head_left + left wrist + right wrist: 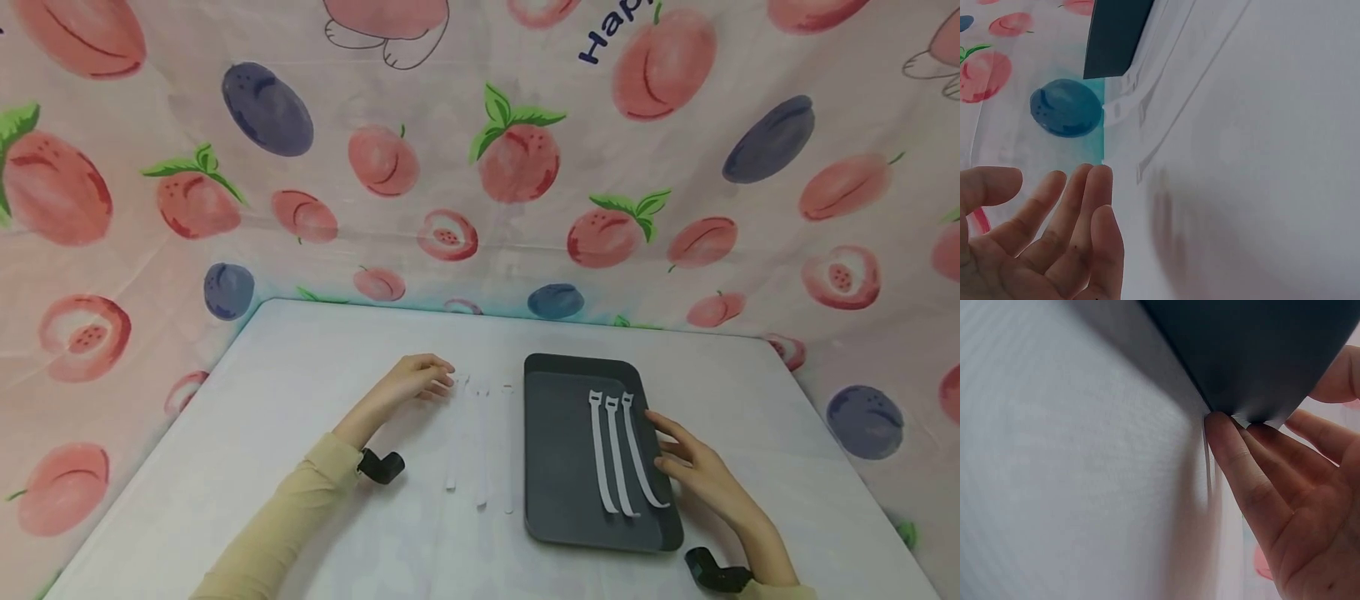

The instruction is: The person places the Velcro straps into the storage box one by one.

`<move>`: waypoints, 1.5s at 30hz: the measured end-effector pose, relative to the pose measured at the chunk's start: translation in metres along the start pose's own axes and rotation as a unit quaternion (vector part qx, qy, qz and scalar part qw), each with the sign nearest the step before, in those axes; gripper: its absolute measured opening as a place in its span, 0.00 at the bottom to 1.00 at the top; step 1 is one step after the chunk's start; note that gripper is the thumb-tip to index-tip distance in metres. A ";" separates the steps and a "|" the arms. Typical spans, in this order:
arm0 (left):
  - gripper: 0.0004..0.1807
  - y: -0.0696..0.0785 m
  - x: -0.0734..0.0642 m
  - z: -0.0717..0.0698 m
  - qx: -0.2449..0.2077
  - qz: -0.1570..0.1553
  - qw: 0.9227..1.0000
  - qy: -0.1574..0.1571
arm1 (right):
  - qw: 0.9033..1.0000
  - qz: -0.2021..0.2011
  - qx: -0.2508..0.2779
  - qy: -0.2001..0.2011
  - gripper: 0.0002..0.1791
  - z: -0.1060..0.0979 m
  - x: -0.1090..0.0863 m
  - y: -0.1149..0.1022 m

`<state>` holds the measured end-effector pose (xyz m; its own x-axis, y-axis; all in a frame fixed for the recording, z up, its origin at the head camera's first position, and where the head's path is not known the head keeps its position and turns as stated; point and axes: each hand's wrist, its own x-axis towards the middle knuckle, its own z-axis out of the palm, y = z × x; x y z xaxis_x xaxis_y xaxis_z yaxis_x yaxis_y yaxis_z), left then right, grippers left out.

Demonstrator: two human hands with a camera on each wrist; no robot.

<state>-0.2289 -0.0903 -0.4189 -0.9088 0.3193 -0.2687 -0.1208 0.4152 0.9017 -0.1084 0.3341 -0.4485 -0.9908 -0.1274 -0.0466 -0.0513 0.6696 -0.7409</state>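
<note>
My left hand (415, 379) hovers just left of the white straps on the table, fingers loosely bent. In the left wrist view that hand (1054, 240) holds nothing. Three straps, left (451, 442), middle (482, 450) and right (509, 450), lie lengthwise, barely visible against the white surface. Beside them is a dark grey rectangular tray (555, 467). Three white cable straps (617, 458) with slotted heads lie in its right half, their tails curving right. My right hand (701, 467) holds the tray's right rim; in the right wrist view, fingertips (1217, 422) touch the outer wall low down.
A white-covered table (360, 533) extends beneath everything. A fruit-printed cloth (450, 150) hangs behind it and along both sides. Black wrist mounts sit on the left wrist (382, 467) and right wrist (716, 573).
</note>
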 end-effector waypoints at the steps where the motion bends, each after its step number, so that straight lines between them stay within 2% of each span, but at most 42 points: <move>1: 0.20 0.001 0.001 -0.001 0.009 0.003 1.000 0.000 | 1.000 0.000 0.000 0.000 0.35 0.000 0.000 0.000; 11: 0.20 0.000 0.020 -0.007 0.056 -0.001 0.998 0.003 | 1.000 0.005 0.002 0.003 0.35 0.000 -0.001 0.000; 20: 0.19 -0.005 0.032 -0.003 0.051 -0.008 0.999 0.016 | 1.000 0.014 0.002 0.000 0.35 0.002 -0.001 -0.002; 28: 0.18 -0.011 0.047 -0.001 0.050 -0.022 0.998 0.027 | 1.000 0.005 0.001 0.003 0.35 0.002 -0.001 -0.003; 36: 0.17 -0.011 0.051 0.003 0.049 -0.023 0.998 0.029 | 1.000 0.014 0.002 0.003 0.35 0.002 -0.001 -0.002; 45: 0.15 -0.008 0.051 0.009 0.079 -0.012 0.996 0.026 | 1.000 0.022 -0.001 0.000 0.34 0.001 0.000 -0.004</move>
<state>-0.2704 -0.0693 -0.4428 -0.9265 0.2647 -0.2674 -0.0819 0.5518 0.8300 -0.1079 0.3306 -0.4459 -0.9921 -0.0973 -0.0796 -0.0073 0.6767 -0.7362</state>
